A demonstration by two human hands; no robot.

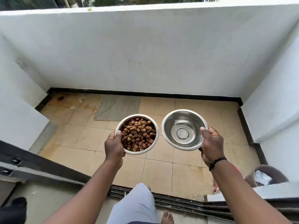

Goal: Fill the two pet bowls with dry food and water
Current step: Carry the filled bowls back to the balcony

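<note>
Head view: a person stands at the threshold of a small balcony and holds two steel bowls out over the tiled floor (161, 175).
Left hand: the left hand (114, 147) grips the near-left rim of the food bowl (152, 145), thumb lying over the rim, fingers curled underneath.
Food bowl: it is held level in the air, left of the other bowl, and filled with brown dry food (137, 135) nearly up to the rim.
Right hand: the right hand (211, 145) clamps the near-right rim of the water bowl (171, 126), thumb on top of the rim; a dark band (216, 162) circles the wrist.
Water bowl: it is held in the air, tilted slightly, just beside the food bowl without touching it; clear water (182, 133) lies in its bottom.
Hands: well apart, one bowl in each.
Floor: a grey ribbed mat (117, 108) lies at the far side against the white wall (145, 54).
Near right: a round bin (268, 175) stands by the doorway.
Near edge: a leg in light trousers (137, 206) and a bare foot (167, 217) show.
</note>
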